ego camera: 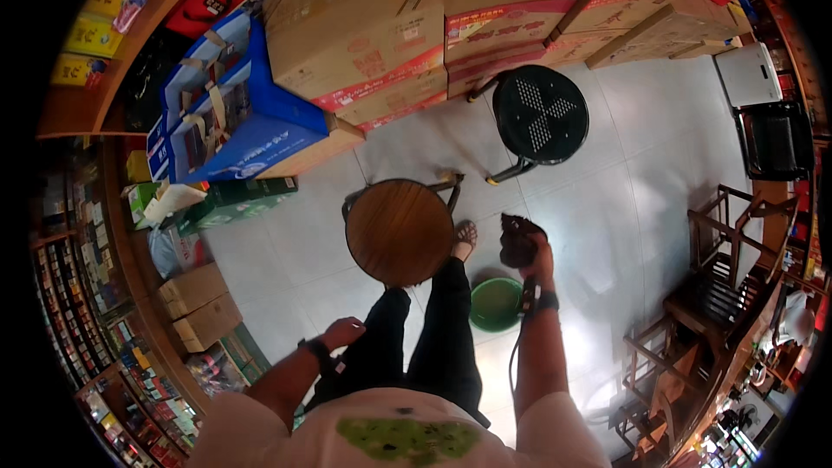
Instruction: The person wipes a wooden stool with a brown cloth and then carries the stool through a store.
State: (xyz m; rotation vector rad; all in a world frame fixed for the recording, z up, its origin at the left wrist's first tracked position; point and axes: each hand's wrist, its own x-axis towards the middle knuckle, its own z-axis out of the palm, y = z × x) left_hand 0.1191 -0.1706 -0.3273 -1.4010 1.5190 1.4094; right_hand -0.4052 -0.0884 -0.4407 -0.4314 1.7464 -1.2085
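In my right hand (541, 259) is a bunched dark brown cloth (518, 242), held out past my right knee and above the floor. A round green plastic basin (497, 303) stands on the floor below and left of that hand. My left hand (343, 333) is near my left thigh; nothing shows in it, and its fingers are too small to make out well. Right in front of my knees is a stool with a round wood-grain seat (400, 233). Beyond it to the right stands a black round stool (541, 114) with a pattern of holes in its seat.
Stacked cardboard cartons (364, 32) line the far side. Blue gift bags (253, 123) stand at the left, before a wooden shelf (136, 286) full of small packs. Wooden chairs (705, 296) and a black bin-like container (777, 141) are along the right. Grey tiles (604, 208) cover the floor.
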